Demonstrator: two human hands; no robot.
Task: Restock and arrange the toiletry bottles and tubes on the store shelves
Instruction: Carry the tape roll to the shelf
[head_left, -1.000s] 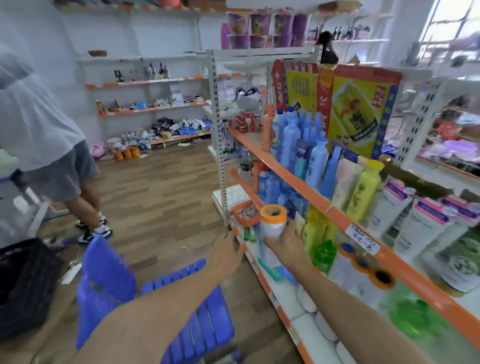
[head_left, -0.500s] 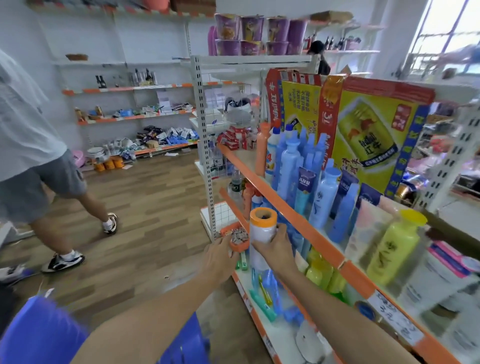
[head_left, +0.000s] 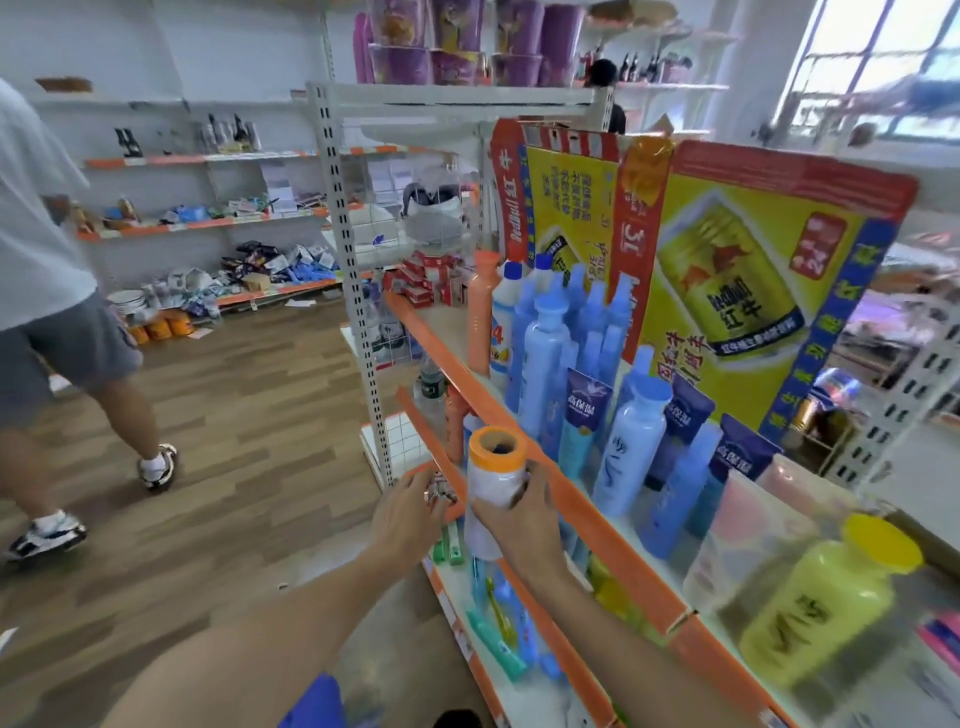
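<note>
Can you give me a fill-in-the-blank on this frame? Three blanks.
1. The right hand grips a white bottle with an ____ cap.
2. The left hand has fingers that reach an orange ____ holding small items.
3. The big bottle at lower right is ____.

Missing: orange; tray; yellow

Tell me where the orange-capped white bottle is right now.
In the head view, the white bottle sits centre frame, gripped by the right hand, just outside the orange shelf edge, with the left hand beside it.
</note>
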